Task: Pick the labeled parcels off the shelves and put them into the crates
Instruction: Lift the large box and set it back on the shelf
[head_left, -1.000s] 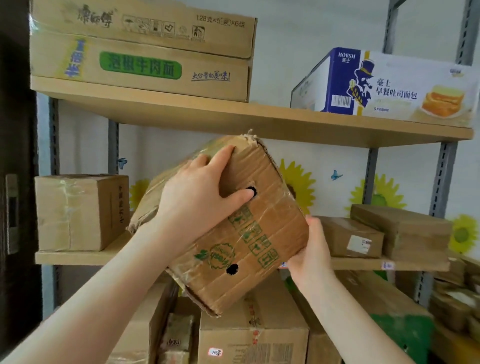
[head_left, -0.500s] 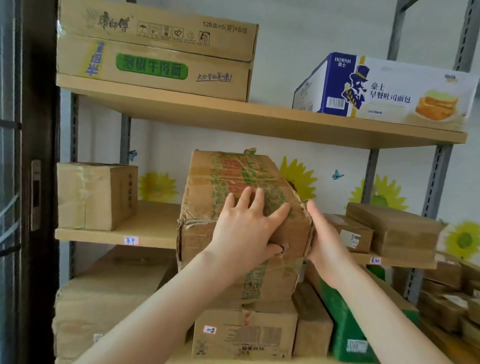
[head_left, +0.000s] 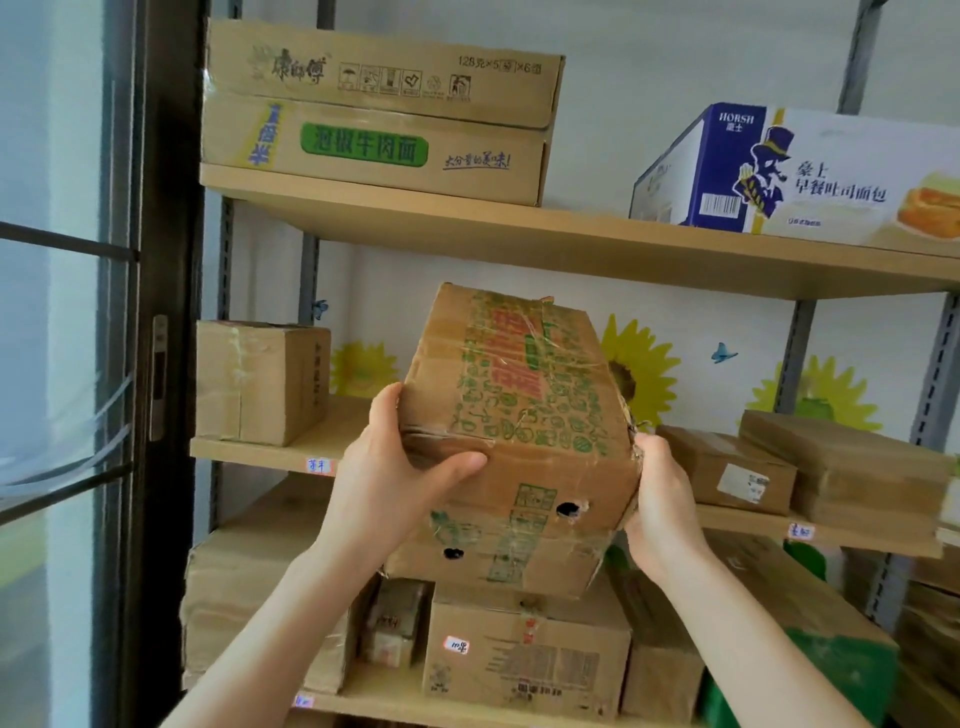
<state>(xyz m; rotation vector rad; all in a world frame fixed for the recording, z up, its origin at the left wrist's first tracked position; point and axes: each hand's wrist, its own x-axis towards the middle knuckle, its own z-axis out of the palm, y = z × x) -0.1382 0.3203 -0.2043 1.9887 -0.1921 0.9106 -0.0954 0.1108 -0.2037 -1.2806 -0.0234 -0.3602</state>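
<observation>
Left hand (head_left: 387, 470), right hand (head_left: 662, 501): fingers (head_left: 647, 449) curled

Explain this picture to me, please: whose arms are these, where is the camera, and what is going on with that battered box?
No machine here: a person works with bare hands, and the one picture comes from a camera worn on their head. The left hand grips the left side of a worn cardboard box with green print, the right hand its right end, holding it up. The top shelf bears two stacked noodle cartons and a blue-and-white bread box; the middle shelf, a small brown box at left and flat parcels at right.
</observation>
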